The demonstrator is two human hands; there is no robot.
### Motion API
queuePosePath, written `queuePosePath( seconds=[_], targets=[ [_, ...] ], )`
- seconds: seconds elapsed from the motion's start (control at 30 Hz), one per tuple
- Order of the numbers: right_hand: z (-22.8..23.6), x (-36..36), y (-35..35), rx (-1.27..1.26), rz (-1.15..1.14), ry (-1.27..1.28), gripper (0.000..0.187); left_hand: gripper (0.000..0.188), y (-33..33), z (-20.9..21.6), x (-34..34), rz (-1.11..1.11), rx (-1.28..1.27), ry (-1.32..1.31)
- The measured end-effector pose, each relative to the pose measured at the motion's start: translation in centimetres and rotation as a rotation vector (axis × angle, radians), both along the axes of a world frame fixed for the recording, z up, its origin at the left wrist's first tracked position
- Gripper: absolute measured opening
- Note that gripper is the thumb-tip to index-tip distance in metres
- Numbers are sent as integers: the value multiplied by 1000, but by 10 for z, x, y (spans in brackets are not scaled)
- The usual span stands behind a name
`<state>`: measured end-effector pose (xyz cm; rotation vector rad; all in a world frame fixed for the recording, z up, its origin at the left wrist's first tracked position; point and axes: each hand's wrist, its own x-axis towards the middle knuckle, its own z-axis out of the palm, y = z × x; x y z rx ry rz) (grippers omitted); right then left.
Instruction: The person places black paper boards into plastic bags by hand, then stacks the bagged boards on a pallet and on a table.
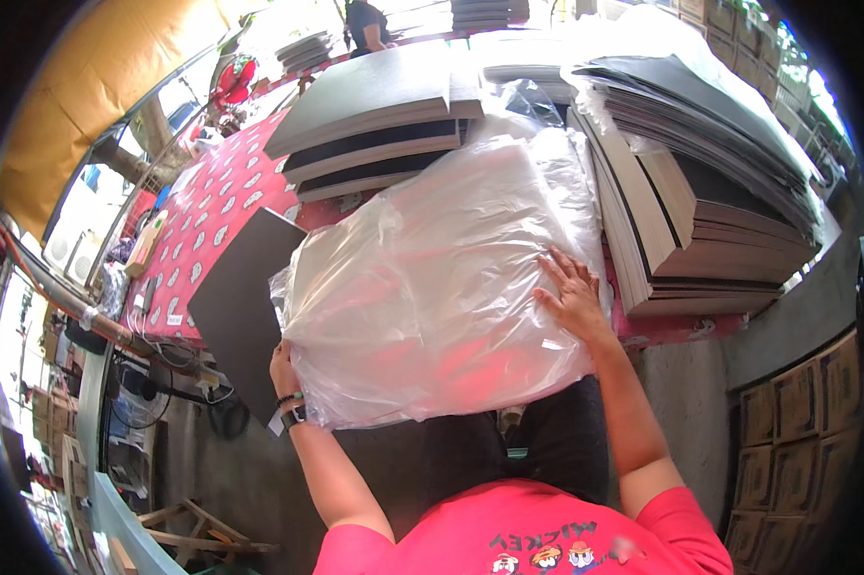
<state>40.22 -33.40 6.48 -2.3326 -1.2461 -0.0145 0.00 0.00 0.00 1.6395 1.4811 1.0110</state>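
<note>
A large see-through plastic bag (pixel 432 278), wrinkled and glossy, lies in front of me over the near edge of the table. Whether anything flat is inside it is hard to tell; pink shows through in places. My left hand (pixel 284 372), wearing a watch and a bracelet, grips the bag's left edge, its fingers partly hidden. On the bag's right side my right hand (pixel 574 295) rests flat with fingers spread. A dark grey board (pixel 245 297) sticks out from the table beside my left hand.
Thick stacks of grey and black boards stand behind the bag (pixel 375 96) and to its right (pixel 700 192). A pink patterned cloth (pixel 226 192) covers the table. Cardboard boxes (pixel 796 422) are piled at lower right. Another person (pixel 365 24) is at the far side.
</note>
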Motion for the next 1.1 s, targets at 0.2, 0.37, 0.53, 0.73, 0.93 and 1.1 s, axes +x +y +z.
queuePosePath(
  seconds=[0.2, 0.37, 0.53, 0.73, 0.93, 1.1],
  targets=[
    [2, -2, -1, 14, -21, -16, 55, 13, -99, 116, 107, -236, 464, -166],
    [-1, -1, 2, 20, 7, -27, 57, 52, -165, 53, 214, -934, 706, 566],
    [-5, 0, 5, 5, 32, -37, 58, 62, 0, 56, 193, -389, 253, 1032],
    [-1, 2, 4, 19, 23, -37, 59, 59, 28, 86, 182, -58, 565, 911],
    [36, -30, 44, -242, 87, -161, 51, 58, -111, 52, 208, -628, 642, 697],
    [24, -19, 135, -154, 497, -267, 57, 64, -115, 53, 209, -682, 517, 649]
  ],
)
